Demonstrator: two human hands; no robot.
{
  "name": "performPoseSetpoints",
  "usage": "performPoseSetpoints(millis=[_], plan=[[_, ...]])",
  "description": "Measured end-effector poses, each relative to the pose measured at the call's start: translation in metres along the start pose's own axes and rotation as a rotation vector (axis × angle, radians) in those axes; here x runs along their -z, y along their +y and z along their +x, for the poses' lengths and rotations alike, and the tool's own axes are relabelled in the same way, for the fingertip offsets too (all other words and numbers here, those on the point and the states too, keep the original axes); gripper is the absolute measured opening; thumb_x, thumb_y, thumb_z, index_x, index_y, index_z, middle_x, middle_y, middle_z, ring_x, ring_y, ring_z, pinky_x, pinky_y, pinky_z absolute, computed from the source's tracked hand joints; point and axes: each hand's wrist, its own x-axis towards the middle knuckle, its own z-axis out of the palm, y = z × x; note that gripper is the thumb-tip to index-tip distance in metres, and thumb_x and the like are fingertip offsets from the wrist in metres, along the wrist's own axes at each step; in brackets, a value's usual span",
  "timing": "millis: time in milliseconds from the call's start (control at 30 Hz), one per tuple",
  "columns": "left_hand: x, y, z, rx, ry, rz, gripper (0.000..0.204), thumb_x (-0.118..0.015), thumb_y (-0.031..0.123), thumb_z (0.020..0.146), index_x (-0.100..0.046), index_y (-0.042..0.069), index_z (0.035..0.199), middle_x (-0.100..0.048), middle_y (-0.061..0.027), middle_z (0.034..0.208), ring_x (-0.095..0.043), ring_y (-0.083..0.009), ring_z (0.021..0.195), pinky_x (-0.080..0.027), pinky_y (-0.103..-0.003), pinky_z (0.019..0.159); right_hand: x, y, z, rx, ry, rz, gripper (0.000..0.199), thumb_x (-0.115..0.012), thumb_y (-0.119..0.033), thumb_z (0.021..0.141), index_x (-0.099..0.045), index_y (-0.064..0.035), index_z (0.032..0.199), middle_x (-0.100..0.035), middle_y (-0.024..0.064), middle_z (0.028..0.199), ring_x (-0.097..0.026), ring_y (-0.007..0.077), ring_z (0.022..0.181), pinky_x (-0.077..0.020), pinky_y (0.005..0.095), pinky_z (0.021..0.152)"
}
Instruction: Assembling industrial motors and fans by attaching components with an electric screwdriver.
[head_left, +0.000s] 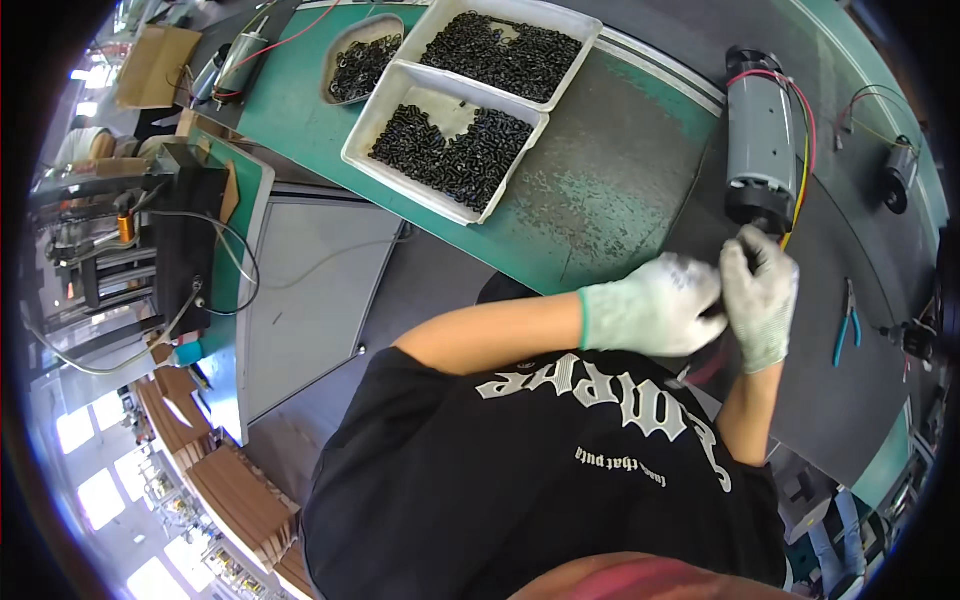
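On the dark mat of the surface (pixel 620 190), both gloved hands meet just below the grey cylindrical motor (pixel 762 140); the left hand (pixel 655 310) is curled into a loose fist, its forearm reaching in bare from the left; the right hand (pixel 760 295) rises upright, fingers pressed together at the motor's black end cap, though what they pinch is hidden; three trays (pixel 455 130) of small black parts sit beyond; one pair of blue-handled pliers (pixel 848 322) lies to the right.
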Motion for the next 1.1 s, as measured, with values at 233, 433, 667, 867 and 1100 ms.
performPoseSetpoints(millis=[233, 433, 667, 867, 1100], plan=[[0.162, -0.012, -0.008, 0.676, 0.309, 0.347, 0.019, -0.056, 0.019, 0.081, -0.065, 0.002, 0.083, -0.065, -0.0188, 0.079, -0.066, -0.0344, 0.073, -0.054, -0.041, 0.066, -0.021, -0.006, -0.017, -0.143, -0.105, 0.211, 0.024, -0.057, -0.012, 0.085, -0.045, 0.0031, 0.070, -0.037, 0.0098, 0.058, -0.034, 0.0136, 0.056, -0.0327, 0.0322, 0.053], [0.232, -0.178, -0.008, 0.504, 0.302, 0.965, 0.027, -0.061, 0.026, 0.085, -0.065, 0.006, 0.104, -0.067, -0.0210, 0.092, -0.065, -0.0366, 0.090, -0.050, -0.044, 0.080, 0.026, 0.008, -0.017, -0.252, -0.469, 0.714, 0.029, -0.055, -0.018, 0.087, -0.060, 0.0030, 0.106, -0.054, 0.0046, 0.067, -0.050, 0.0113, 0.061, -0.0445, 0.0276, 0.062], [0.224, -0.192, 0.005, 0.422, 0.300, 0.823, 0.033, -0.061, 0.031, 0.084, -0.060, 0.008, 0.107, -0.066, -0.0231, 0.093, -0.062, -0.0418, 0.091, -0.049, -0.050, 0.079, 0.134, 0.122, -0.060, -0.151, 1.153, 0.586, 0.031, -0.052, -0.018, 0.095, -0.057, 0.0037, 0.116, -0.062, 0.0139, 0.109, -0.061, 0.0160, 0.090, -0.0493, 0.0281, 0.077], [0.232, -0.192, -0.004, 0.515, 0.251, 0.877, 0.027, -0.060, 0.021, 0.086, -0.059, -0.002, 0.100, -0.064, -0.0265, 0.097, -0.061, -0.0410, 0.095, -0.047, -0.047, 0.084, 0.194, 0.218, -0.034, -0.048, 1.235, 0.063, 0.058, -0.075, -0.015, 0.082, -0.045, -0.0060, 0.131, -0.055, 0.0069, 0.121, -0.053, 0.0164, 0.108, -0.0418, 0.0317, 0.096], [0.232, -0.194, 0.002, 0.482, 0.190, 0.918, 0.024, -0.058, 0.018, 0.084, -0.060, -0.002, 0.096, -0.063, -0.0257, 0.098, -0.060, -0.0413, 0.095, -0.047, -0.046, 0.087, 0.251, 0.250, -0.022, -0.184, 0.650, 0.369, 0.033, -0.061, -0.010, 0.090, -0.056, 0.0046, 0.118, -0.065, 0.0126, 0.106, -0.064, 0.0199, 0.095, -0.0492, 0.0309, 0.085]])
